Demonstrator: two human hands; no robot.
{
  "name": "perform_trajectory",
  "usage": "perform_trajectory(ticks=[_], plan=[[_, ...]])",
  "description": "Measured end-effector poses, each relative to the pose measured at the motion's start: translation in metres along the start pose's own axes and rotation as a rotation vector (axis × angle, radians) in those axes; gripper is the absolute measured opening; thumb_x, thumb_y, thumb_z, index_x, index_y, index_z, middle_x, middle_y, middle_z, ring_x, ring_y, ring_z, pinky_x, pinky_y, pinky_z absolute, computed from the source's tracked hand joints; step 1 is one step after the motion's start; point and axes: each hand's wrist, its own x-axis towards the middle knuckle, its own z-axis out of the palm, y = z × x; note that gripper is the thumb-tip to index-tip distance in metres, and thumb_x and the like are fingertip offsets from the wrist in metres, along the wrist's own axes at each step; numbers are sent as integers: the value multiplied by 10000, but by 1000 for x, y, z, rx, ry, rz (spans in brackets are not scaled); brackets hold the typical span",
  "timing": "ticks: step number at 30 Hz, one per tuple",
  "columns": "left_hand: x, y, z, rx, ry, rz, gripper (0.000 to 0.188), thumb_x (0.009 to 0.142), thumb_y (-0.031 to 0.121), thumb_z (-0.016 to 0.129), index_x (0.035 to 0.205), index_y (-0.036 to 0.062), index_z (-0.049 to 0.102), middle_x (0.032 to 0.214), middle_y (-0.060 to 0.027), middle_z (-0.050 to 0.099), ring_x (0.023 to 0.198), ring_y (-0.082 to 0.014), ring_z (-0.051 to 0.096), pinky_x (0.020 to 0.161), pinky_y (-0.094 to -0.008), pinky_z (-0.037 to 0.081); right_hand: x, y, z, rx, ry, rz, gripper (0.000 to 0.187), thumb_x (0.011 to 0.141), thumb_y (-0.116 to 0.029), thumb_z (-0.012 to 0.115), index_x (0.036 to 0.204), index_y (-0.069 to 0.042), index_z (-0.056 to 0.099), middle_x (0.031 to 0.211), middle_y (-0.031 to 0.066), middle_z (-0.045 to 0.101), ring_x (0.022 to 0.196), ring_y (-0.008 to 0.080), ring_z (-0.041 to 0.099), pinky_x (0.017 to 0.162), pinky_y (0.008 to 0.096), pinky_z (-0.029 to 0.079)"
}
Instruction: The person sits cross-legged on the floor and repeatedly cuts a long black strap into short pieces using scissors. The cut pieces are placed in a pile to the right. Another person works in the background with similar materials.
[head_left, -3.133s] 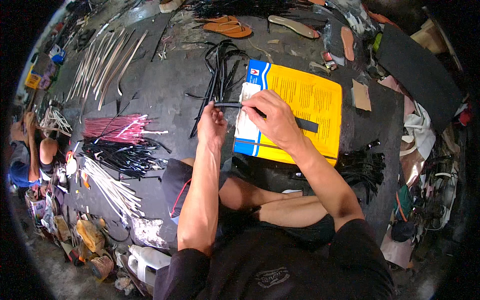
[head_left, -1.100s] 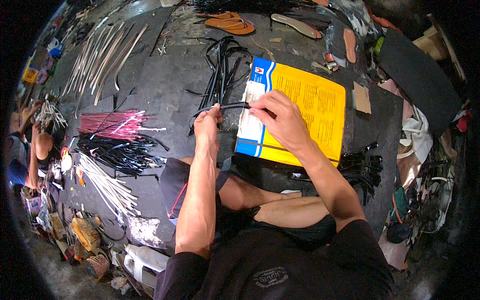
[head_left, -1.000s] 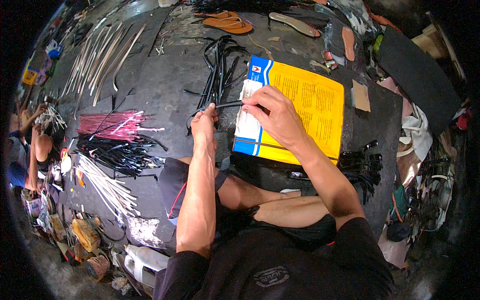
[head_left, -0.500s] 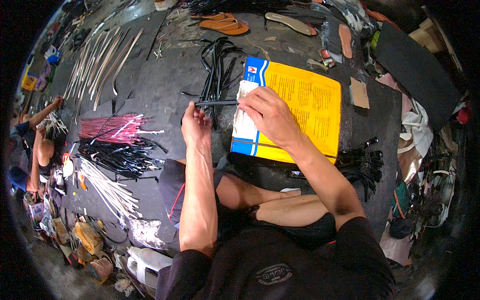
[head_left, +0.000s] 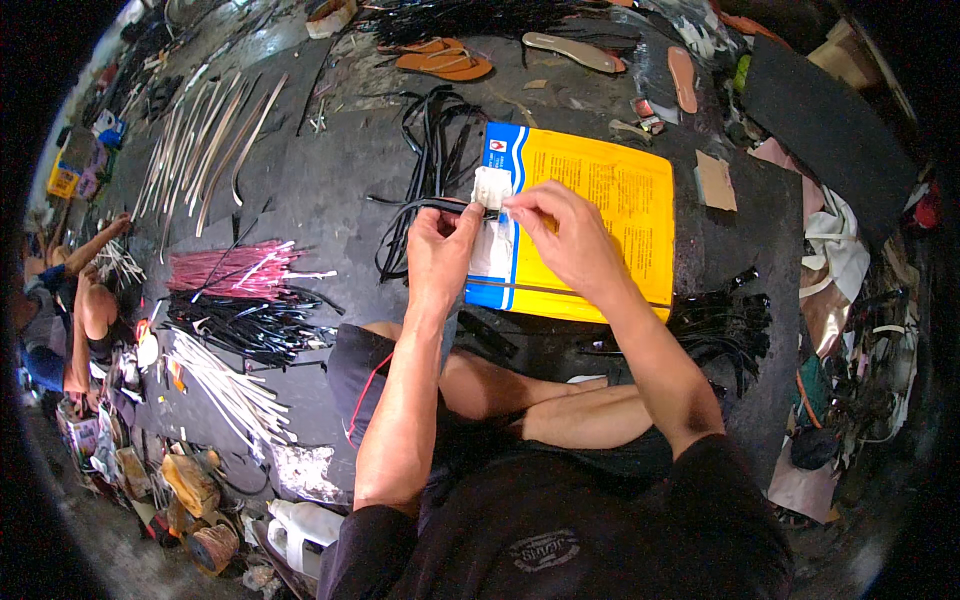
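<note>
My left hand (head_left: 440, 250) pinches a black strap (head_left: 403, 205) between thumb and fingers, over the left edge of a yellow and blue flat panel (head_left: 600, 225). The strap's loose part trails left toward a bundle of black straps (head_left: 430, 155) on the floor. My right hand (head_left: 575, 240) is closed in a pinch just right of the strap's end, above the panel; what sits between its fingertips is too small to make out. Under both hands, a white patch (head_left: 491, 187) covers part of the panel's blue border.
Pink strips (head_left: 225, 272), black strips (head_left: 245, 325) and white strips (head_left: 225, 385) lie at left, with pale strips (head_left: 205, 140) farther off. Orange sandals (head_left: 445, 62) and soles (head_left: 575, 52) are at the back. Another person's arm (head_left: 95, 245) shows at far left.
My left hand has moved right and slid along the strap toward its end, near my right hand. My right hand has shifted slightly right. The strap is no longer stretched between them.
</note>
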Motion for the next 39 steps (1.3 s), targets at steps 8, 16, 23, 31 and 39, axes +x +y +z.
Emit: perform_trajectory(ticks=[8,16,23,31,39], plan=[[-1,-3,0,72,14,46,379,957,353,762,925,-14,673,797,-31,655,689,-110,571,585,-292,463,-21,-12,17,-198,62,-165,185,913,-34,649,1081,4,719,1004,170,666,978,369,642,875,458,533],[3,14,-3,328,-7,86,399,892,321,768,936,-64,674,846,-195,727,772,-288,709,721,-400,548,-8,-11,12,-236,-36,-108,209,899,-66,631,1089,-9,695,1042,152,647,1001,354,625,867,466,523],[1,8,1,239,-15,146,404,921,330,747,994,-59,664,896,-190,726,793,-244,687,730,-378,544,-24,-21,27,-561,5,-153,386,951,-120,647,1314,12,655,1130,145,618,1047,315,586,905,438,473],[22,1,-21,-969,136,-303,165,1076,133,553,1216,56,594,1112,-111,708,946,-184,686,823,-323,570,-30,-23,28,-494,25,-125,503,975,-249,682,1413,-23,588,1178,157,619,1111,308,581,970,447,447],[73,141,-55,-354,-413,409,278,1088,201,547,1307,72,659,962,8,680,880,-71,581,806,-223,478,-60,-35,0,87,227,43,518,986,-67,673,1478,-10,520,1195,162,653,996,237,684,928,373,532]])
